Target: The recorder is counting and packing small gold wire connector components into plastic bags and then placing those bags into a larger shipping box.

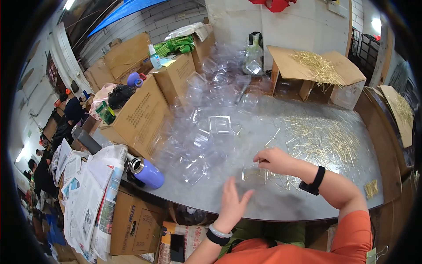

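My left hand (233, 203) is over the front edge of the grey table (184, 198), fingers stretched and thumb apart, holding nothing. Up and to its right, my right hand (275, 160) has its fingertips pinched together. What lies between them is too small to make out. Just under those fingertips are a few thin gold-coloured metal pins (251, 173). A wide loose spread of the same gold pins (325, 143) covers the table's right side. Many clear plastic boxes (200, 145) are heaped left of my hands, and a clear plastic tray (220, 125) stands out beyond them.
An open carton (314, 72) at the back right carries more gold pins on its flap. Cartons (138, 119) line the left side. A purple bottle (148, 173) stands at the front left, beside newspapers (90, 198). A small gold bundle (371, 189) lies at the right edge.
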The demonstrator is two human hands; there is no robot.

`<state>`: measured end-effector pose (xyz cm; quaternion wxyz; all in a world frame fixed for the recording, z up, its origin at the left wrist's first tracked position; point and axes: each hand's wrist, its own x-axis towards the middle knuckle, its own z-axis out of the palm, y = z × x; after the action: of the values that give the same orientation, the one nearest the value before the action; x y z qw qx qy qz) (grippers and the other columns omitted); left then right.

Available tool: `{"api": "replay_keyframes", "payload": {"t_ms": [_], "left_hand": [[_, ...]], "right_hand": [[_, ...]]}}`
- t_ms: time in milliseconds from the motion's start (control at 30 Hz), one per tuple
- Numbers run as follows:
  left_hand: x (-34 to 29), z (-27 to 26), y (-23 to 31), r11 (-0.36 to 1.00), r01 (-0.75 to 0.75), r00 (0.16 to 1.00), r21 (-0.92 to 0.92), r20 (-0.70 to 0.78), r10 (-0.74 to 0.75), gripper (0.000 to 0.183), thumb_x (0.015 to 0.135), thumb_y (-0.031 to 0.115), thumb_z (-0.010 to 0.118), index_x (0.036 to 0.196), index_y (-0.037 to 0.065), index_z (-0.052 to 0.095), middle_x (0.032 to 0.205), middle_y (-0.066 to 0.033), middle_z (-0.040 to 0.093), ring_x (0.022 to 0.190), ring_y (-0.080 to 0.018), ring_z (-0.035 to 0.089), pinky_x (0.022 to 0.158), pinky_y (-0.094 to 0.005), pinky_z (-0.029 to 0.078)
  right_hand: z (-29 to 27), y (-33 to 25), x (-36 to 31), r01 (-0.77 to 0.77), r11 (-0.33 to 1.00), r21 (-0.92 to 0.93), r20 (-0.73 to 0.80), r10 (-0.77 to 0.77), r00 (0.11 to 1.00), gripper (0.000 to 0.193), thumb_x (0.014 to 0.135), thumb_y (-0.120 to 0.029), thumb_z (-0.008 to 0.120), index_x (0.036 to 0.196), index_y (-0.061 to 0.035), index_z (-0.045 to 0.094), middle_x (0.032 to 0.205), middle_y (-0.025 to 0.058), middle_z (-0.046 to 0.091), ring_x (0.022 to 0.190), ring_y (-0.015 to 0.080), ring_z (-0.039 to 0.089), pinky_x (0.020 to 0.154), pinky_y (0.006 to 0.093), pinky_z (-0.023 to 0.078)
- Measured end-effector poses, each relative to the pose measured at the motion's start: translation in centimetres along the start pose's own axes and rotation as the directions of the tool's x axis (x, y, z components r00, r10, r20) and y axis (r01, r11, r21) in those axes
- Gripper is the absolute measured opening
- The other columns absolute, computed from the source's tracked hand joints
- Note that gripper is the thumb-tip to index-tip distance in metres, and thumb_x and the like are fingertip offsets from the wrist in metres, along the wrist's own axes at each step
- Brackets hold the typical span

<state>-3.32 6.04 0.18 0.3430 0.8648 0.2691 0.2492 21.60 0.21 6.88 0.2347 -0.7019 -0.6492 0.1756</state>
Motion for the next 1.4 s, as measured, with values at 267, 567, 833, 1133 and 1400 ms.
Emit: {"api": "replay_keyframes", "payload": {"t_ms": [267, 567, 833, 1133, 1400], "left_hand": [[0.2, -1.1, 1.7, 0.246, 0.498, 0.867, -0.832, 0.473, -0.153, 0.050, 0.109, 0.016, 0.048, 0.154, 0.007, 0.028, 0.138, -0.0187, 0.053, 0.116, -0.0358, 0.065, 0.096, -0.0474, 0.058], [-1.1, -0.9, 1.6, 0.191, 0.511, 0.856, -0.838, 0.475, -0.204, 0.045, 0.108, 0.010, 0.046, 0.150, 0.006, 0.032, 0.133, -0.0182, 0.055, 0.116, -0.0319, 0.066, 0.099, -0.0465, 0.057], [-2.2, -4.1, -1.3, 0.328, 0.516, 0.846, -0.791, 0.412, -0.338, 0.055, 0.101, 0.000, 0.052, 0.151, 0.003, 0.030, 0.132, -0.0166, 0.050, 0.111, -0.0285, 0.067, 0.098, -0.0407, 0.057], [-0.8, -6.4, -3.9, 0.947, 0.208, 0.978, -0.244, 0.069, -0.197, 0.090, 0.090, 0.014, 0.077, 0.155, -0.010, 0.020, 0.143, -0.0250, 0.040, 0.116, -0.0311, 0.062, 0.085, -0.0364, 0.058], [0.6, -4.3, -2.8, 0.961, -0.011, 0.999, 0.275, 0.042, 0.000, 0.075, 0.087, 0.026, 0.081, 0.142, -0.011, 0.046, 0.136, -0.0256, 0.050, 0.101, -0.0368, 0.062, 0.088, -0.0417, 0.053]], "right_hand": [[2.1, -4.4, -5.6, 0.161, 0.924, -0.347, -0.101, -0.207, 0.973, 0.025, 0.087, -0.018, 0.069, 0.110, -0.0070, 0.069, 0.107, 0.0136, 0.072, 0.097, 0.0301, 0.071, 0.081, 0.0400, 0.057], [1.9, -4.9, -6.2, 0.522, 0.728, -0.444, -0.042, -0.599, 0.799, 0.026, 0.088, -0.026, 0.069, 0.108, -0.0094, 0.069, 0.125, 0.0111, 0.066, 0.109, 0.0282, 0.064, 0.094, 0.0418, 0.052], [3.5, -0.4, 0.2, 0.106, 0.958, -0.268, -0.164, -0.153, 0.975, 0.049, 0.095, -0.041, 0.066, 0.131, -0.0084, 0.062, 0.145, 0.0170, 0.054, 0.131, 0.0416, 0.050, 0.106, 0.0536, 0.044], [5.5, 0.0, -3.0, 0.250, 0.867, -0.431, 0.175, -0.192, 0.966, 0.063, 0.102, -0.053, 0.050, 0.151, -0.0130, 0.045, 0.161, 0.0204, 0.035, 0.146, 0.0480, 0.032, 0.115, 0.0678, 0.028], [4.8, -0.8, -14.1, 0.160, 0.934, -0.318, 0.133, -0.123, 0.984, 0.059, 0.105, -0.045, 0.048, 0.151, -0.0092, 0.044, 0.161, 0.0192, 0.034, 0.148, 0.0438, 0.032, 0.121, 0.0581, 0.025]]}}
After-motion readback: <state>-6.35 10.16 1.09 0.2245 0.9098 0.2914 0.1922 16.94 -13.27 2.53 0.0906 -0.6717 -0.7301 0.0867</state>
